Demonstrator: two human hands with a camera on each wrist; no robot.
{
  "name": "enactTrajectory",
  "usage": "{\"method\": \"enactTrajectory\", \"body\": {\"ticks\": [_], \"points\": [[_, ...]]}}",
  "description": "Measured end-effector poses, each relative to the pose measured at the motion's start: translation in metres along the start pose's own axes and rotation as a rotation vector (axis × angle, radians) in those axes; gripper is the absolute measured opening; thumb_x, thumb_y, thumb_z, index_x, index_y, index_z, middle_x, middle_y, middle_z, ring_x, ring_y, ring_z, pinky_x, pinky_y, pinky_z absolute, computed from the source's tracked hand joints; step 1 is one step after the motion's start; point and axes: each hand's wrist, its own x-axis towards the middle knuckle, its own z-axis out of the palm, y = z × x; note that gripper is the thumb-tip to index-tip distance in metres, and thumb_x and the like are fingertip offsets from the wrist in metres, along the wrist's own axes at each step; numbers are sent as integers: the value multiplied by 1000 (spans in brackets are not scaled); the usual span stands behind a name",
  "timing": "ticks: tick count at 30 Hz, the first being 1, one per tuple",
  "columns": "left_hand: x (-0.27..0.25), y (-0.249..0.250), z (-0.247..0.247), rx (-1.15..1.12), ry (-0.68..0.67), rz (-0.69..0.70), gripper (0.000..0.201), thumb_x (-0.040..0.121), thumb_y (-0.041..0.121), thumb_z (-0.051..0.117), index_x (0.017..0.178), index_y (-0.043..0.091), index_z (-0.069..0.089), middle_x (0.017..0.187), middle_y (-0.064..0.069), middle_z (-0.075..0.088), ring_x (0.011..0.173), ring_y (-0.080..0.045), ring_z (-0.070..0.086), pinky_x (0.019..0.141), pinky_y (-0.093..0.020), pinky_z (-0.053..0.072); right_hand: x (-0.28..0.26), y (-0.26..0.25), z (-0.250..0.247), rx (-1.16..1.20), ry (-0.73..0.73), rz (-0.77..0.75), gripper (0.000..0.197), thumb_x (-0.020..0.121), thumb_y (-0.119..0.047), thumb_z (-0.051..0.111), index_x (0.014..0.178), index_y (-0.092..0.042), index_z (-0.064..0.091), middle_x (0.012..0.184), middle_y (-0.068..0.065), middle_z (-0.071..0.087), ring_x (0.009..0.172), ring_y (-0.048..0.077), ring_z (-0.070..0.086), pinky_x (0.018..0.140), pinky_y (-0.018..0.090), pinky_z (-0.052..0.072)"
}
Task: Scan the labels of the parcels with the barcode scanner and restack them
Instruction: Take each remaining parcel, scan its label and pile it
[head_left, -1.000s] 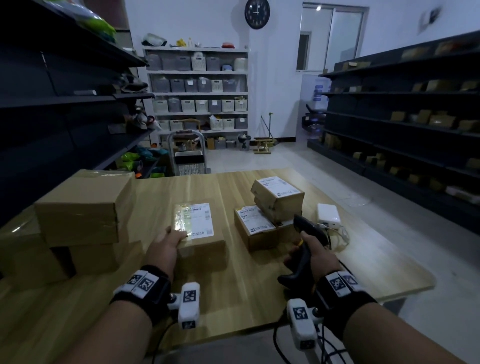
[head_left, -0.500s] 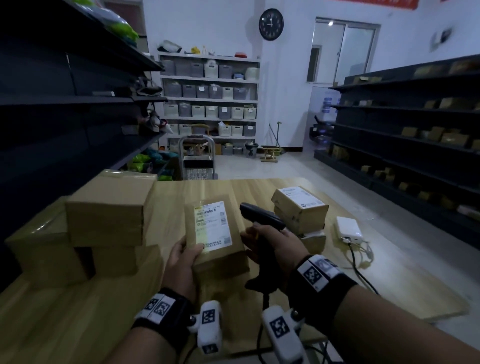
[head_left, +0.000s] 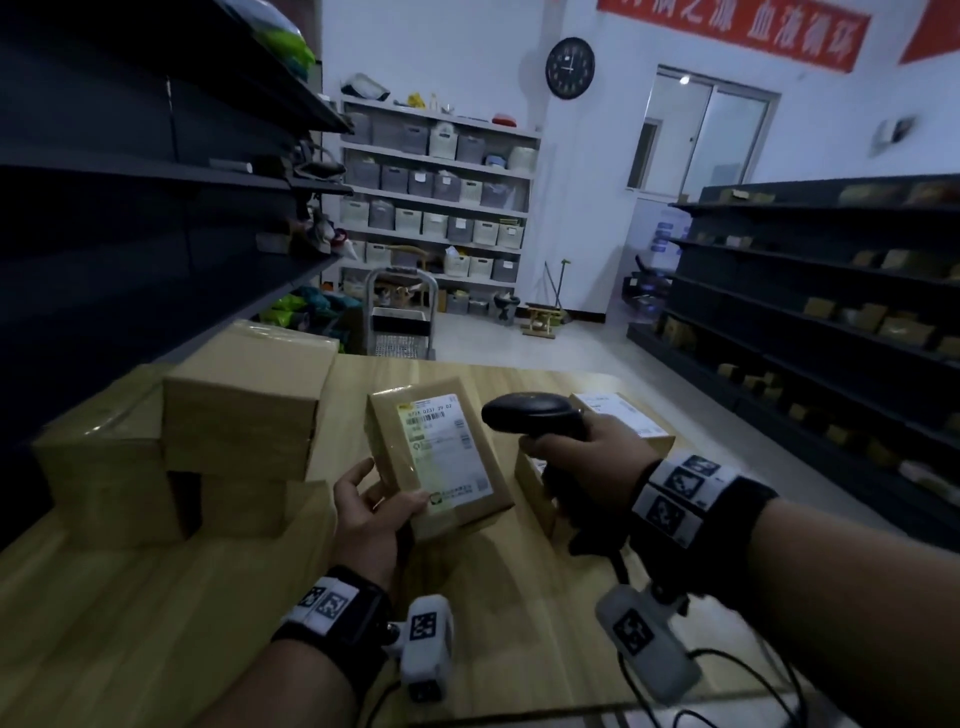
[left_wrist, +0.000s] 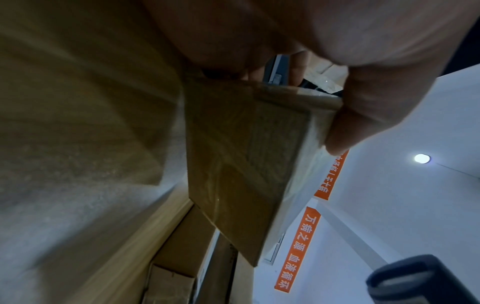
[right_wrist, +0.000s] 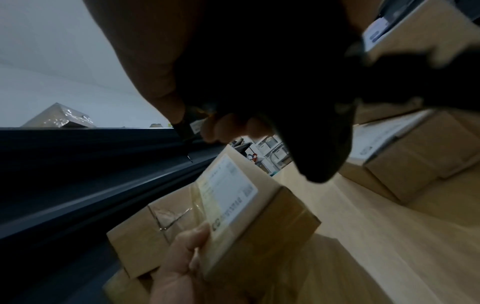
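Two hands show from our head view: our left hand (head_left: 371, 512) pinches the parcel (head_left: 441, 457), tilted above the table (head_left: 156, 623); our right hand (head_left: 587, 452) grips the barcode scanner (head_left: 535, 415) just right of it. Left wrist: thumb clamps the parcel's edge. Right wrist: label (right_wrist: 228, 191) faces up beneath the scanner.

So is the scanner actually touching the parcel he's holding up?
Apart. In the head view the barcode scanner, gripped by the right hand, sits right of the parcel in the left hand, with bare table showing between them.
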Motion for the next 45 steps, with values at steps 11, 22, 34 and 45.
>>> {"method": "enactTrajectory", "body": {"ticks": [11,22,34,45], "points": [[-7,8,7,-1,-10,77,123,37,30,96,148,24,43,130,-18,68,115,-38,74,76,-50,69,-12,-24,-10,73,-50,154,15,95,-20,75,95,-8,67,57,8,56,51,24,49,58,36,43],[-7,8,5,20,-10,56,125,40,30,99,151,27,42,134,-17,68,116,-37,75,76,-47,70,-17,-25,-18,141,-47,238,22,94,-19,70,77,-13,59,59,8,42,51,20,38,57,31,36],[-4,5,2,100,1,37,108,41,42,97,138,36,50,133,-11,70,117,-38,74,97,-62,64,-10,18,-25,456,-56,195,32,96,-33,72,108,-3,69,65,14,56,52,28,55,56,36,50],[-2,1,5,106,-13,-33,89,48,42,100,128,39,61,129,-14,77,114,-40,78,99,-67,62,3,128,-7,1153,-15,251,66,45,-43,100,87,-4,66,75,12,53,71,32,55,71,40,43]]}}
